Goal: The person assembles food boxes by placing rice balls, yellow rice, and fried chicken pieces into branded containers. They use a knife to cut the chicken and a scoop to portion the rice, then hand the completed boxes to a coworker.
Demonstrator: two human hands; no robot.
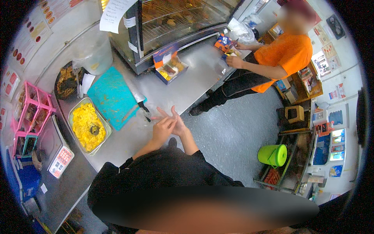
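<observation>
In front of my body my two hands meet over the edge of the metal counter [130, 142]. My left hand [163, 130] has its fingers pressed together against the right palm; whatever they pinch, if anything, is too small to make out. My right hand [177, 121] is turned palm up, fingers stretched and spread. Crumpled clear plastic [143, 116] lies just left of them. Close by is a knife [142, 106] with a black handle, its blade along a teal cutting board [111, 93]. Further left stands a metal tray [104, 145] of yellow food pieces [87, 124], with a round metal utensil [94, 130] in it.
A food box [170, 72] stands open before a glass display cabinet [183, 25]. At the far right end, a co-worker in orange [286, 54] handles another box [224, 43]. A kitchen scale [60, 162], pink rack [35, 105] and plastic bucket [95, 52] stand left; a green bucket [272, 155] right.
</observation>
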